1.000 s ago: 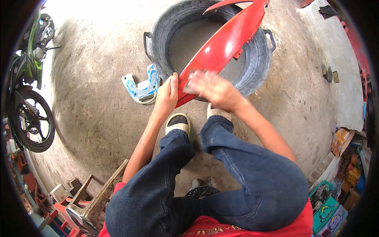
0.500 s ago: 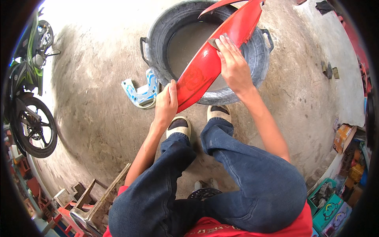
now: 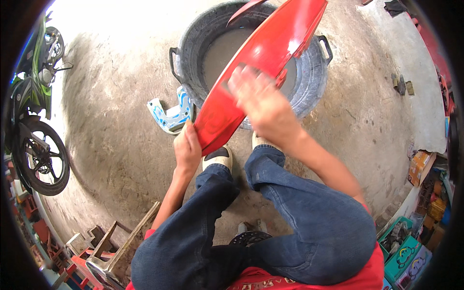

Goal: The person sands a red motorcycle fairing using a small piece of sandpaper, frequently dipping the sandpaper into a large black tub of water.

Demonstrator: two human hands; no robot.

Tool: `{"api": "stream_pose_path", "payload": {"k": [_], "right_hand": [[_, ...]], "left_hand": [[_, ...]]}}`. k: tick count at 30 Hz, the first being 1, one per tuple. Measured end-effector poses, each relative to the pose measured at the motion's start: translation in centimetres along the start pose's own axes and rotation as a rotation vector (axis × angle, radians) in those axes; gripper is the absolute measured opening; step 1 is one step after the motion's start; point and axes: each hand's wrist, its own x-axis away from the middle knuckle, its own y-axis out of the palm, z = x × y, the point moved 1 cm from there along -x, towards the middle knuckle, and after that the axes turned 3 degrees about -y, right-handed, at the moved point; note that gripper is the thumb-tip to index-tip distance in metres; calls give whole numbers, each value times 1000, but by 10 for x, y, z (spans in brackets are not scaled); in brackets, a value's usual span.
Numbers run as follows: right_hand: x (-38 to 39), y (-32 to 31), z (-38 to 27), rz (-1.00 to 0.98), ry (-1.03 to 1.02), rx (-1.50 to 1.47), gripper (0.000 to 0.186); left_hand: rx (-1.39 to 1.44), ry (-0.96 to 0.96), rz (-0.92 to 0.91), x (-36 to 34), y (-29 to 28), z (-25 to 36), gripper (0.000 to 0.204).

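A long red plastic fairing panel (image 3: 270,53) slants from near my knees up over a tub made from a cut tyre (image 3: 314,82) that holds murky water. My left hand (image 3: 187,147) grips the panel's lower end at its edge. My right hand (image 3: 263,104) lies flat on the panel's middle, blurred with motion, fingers spread. I squat with both shoes just below the tub's rim.
A white and blue plastic fairing piece (image 3: 169,113) lies on the concrete left of the tub. A green motorcycle (image 3: 36,96) stands at the far left. Wooden frames (image 3: 104,246) sit at lower left, and coloured boxes (image 3: 408,246) at lower right.
My right hand slid up the red panel toward the tub, then came back down to its middle. The left hand kept its hold on the lower end.
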Motion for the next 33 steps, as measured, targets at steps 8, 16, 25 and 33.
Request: {"api": "stream_pose_path", "payload": {"k": [8, 16, 25, 33], "right_hand": [[6, 22, 48, -30, 83, -58, 48], [30, 61, 79, -91, 189, -163, 46], [39, 43, 11, -122, 43, -277, 42], [-1, 13, 73, 191, 573, -553, 36]], "left_hand": [[-17, -101, -44, 56, -20, -33, 36], [-2, -206, -37, 81, -18, -79, 40], [-154, -244, -170, 57, -25, -60, 37], [-213, -213, -153, -6, 2, 15, 29]]}}
